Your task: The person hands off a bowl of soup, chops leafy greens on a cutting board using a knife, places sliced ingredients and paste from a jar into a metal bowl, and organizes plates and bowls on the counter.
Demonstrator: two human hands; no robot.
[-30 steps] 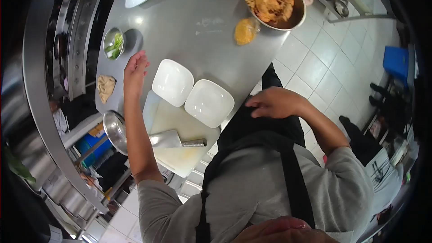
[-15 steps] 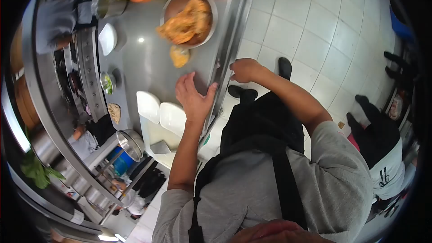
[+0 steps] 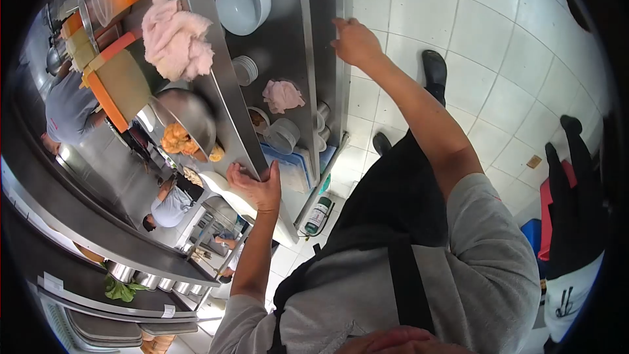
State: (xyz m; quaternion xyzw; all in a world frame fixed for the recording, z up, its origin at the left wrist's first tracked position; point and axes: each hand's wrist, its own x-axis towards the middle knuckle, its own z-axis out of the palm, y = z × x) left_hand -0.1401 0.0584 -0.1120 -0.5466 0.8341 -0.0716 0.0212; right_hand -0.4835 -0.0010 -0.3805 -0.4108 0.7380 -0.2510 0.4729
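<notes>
My left hand [image 3: 254, 187] rests at the edge of the steel counter [image 3: 226, 98], its fingers spread and nothing in it. Just beyond it is a metal bowl [image 3: 190, 108] with orange-coated food [image 3: 177, 139]. My right hand [image 3: 357, 40] is out over the floor near the lower shelves, fingers partly curled, with no object visible in it. A pink cloth [image 3: 175, 38] lies crumpled on the counter past the bowl.
Lower shelves hold a white bowl [image 3: 242, 6], stacked dishes [image 3: 245, 70], another pink cloth [image 3: 283, 96] and a clear container [image 3: 282, 135]. A green bottle [image 3: 318, 215] stands on the floor. Co-workers [image 3: 173, 204] are across the counter; another person [image 3: 573, 288] is at right.
The view has swung along the counter and now shows its lower shelves. My left hand has moved from beside the white dishes to the counter edge. My right hand has reached outward.
</notes>
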